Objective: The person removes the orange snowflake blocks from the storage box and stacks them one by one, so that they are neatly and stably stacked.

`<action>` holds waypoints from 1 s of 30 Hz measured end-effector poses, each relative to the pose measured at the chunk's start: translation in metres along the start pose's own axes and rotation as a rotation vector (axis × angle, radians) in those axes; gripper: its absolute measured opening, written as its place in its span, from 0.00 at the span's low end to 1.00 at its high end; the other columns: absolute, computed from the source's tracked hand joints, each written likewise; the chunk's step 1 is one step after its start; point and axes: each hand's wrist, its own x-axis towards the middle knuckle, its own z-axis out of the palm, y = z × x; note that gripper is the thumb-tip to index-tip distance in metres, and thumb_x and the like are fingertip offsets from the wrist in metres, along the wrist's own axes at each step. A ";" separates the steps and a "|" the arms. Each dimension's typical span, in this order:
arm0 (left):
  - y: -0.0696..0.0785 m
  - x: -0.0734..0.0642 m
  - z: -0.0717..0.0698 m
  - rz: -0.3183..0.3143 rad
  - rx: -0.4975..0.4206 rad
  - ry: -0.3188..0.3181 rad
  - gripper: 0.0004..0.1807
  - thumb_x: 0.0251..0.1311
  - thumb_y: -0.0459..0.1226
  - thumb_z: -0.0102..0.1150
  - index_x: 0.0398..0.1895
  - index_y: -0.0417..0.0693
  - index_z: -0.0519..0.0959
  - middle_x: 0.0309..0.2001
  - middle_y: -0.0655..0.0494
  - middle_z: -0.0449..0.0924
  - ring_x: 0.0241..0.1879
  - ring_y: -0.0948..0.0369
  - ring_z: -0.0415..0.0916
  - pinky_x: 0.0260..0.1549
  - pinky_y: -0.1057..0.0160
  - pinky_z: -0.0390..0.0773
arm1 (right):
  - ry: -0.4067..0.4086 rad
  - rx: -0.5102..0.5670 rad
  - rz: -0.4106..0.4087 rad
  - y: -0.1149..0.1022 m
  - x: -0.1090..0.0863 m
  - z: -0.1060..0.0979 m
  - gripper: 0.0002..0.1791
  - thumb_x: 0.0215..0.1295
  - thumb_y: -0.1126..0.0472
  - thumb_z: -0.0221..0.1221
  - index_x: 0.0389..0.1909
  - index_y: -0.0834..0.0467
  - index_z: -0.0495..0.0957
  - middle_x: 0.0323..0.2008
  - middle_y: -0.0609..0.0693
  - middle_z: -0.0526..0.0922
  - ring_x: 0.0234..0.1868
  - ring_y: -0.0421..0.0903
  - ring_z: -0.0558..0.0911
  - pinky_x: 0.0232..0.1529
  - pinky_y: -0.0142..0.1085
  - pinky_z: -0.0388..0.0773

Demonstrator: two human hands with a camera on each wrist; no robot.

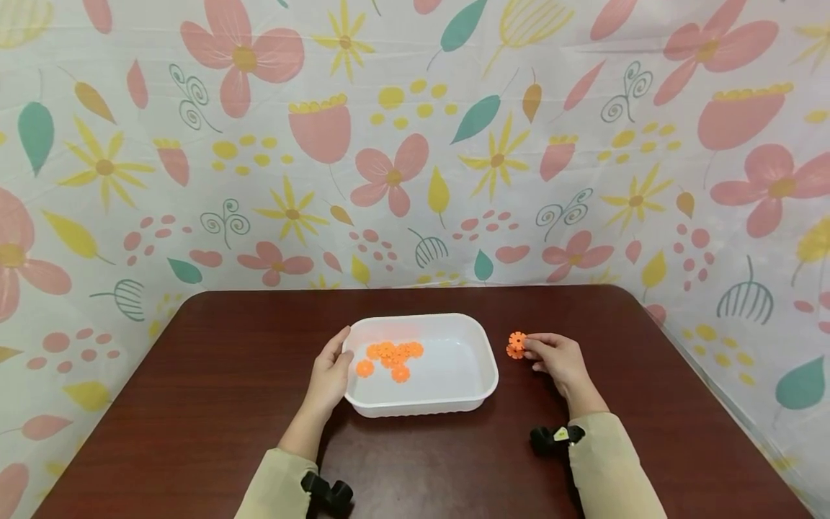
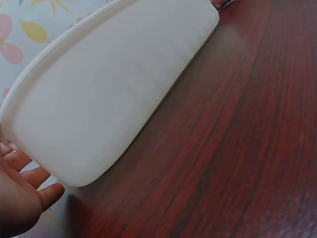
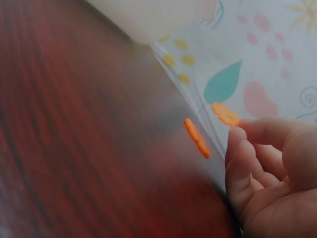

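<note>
A white plastic tray (image 1: 447, 393) stands mid-table, with several orange snowflake-shaped discs (image 1: 400, 373) in its left half. My left hand (image 1: 329, 375) grips the tray's left end, thumb over the rim; in the left wrist view the hand (image 2: 22, 198) shows its fingers against the outer wall (image 2: 94, 114). Right of the tray, my right hand (image 1: 559, 360) pinches one orange disc (image 1: 517, 339) between thumb and finger. Close below it a second orange disc (image 1: 513, 352) lies on the table. The right wrist view shows the held disc (image 3: 226, 114) raised off the table and the other disc (image 3: 197, 139) flat.
The dark red-brown wooden table (image 1: 194, 404) has rounded far corners. Behind it and at its sides hangs a white cloth (image 1: 415, 238) with printed flowers and leaves. A black wrist camera (image 1: 327, 494) sits at the left sleeve and another camera (image 1: 551, 438) at the right.
</note>
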 end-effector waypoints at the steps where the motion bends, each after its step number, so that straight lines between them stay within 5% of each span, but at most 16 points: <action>1: 0.000 0.000 0.000 -0.001 0.000 0.000 0.27 0.67 0.32 0.41 0.70 0.45 0.60 0.71 0.44 0.57 0.69 0.49 0.57 0.64 0.46 0.63 | -0.003 0.005 0.002 0.000 0.000 0.000 0.24 0.63 0.58 0.60 0.53 0.71 0.73 0.23 0.42 0.83 0.26 0.35 0.81 0.25 0.29 0.79; 30: 0.000 0.000 0.000 -0.016 -0.004 -0.003 0.27 0.68 0.32 0.41 0.70 0.46 0.61 0.71 0.46 0.58 0.68 0.51 0.59 0.63 0.48 0.64 | -0.014 -0.108 0.008 0.002 0.000 0.000 0.20 0.65 0.61 0.57 0.49 0.74 0.74 0.23 0.45 0.83 0.25 0.35 0.82 0.25 0.31 0.80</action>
